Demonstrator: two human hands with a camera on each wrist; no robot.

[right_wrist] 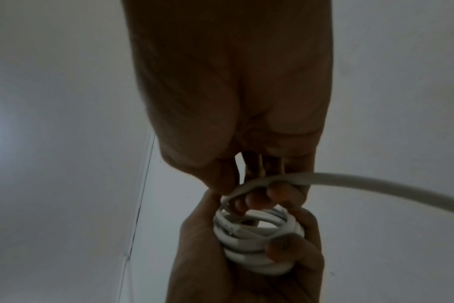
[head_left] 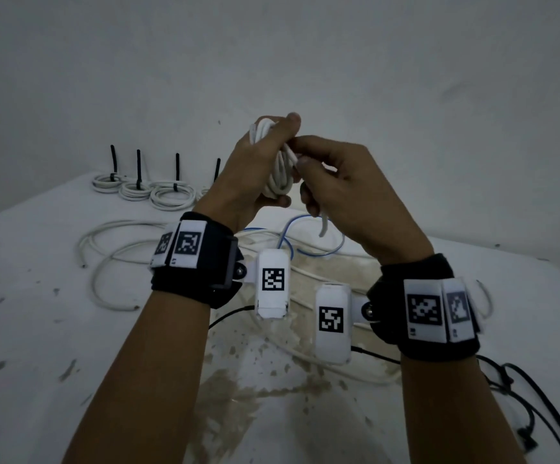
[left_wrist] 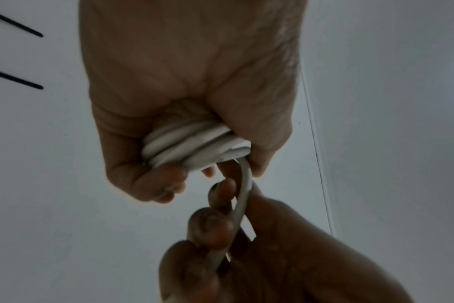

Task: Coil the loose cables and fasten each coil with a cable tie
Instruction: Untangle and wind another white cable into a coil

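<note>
Gripping a white cable coil (head_left: pixel 276 162), the left hand (head_left: pixel 248 169) has its fingers (right_wrist: pixel 280 248) curled round the loops. The right hand (head_left: pixel 348 192) pinches the coil's loose tail (right_wrist: pixel 350 178) above the table (head_left: pixel 37 296).

All three views are dim and grey, with a flat, cool cast and no hard shadows. The head view bends straight lines toward its edges, and the table (head_left: pixel 21 329) looks soft and blotchy with compression. In the right wrist view a pale glow sits at the left edge, perhaps the light source. Both wrist views are underexposed; the right hand (left_wrist: pixel 272 256) is smeared and dark, the white coil (right_wrist: pixel 257 246) slightly soft.
</note>
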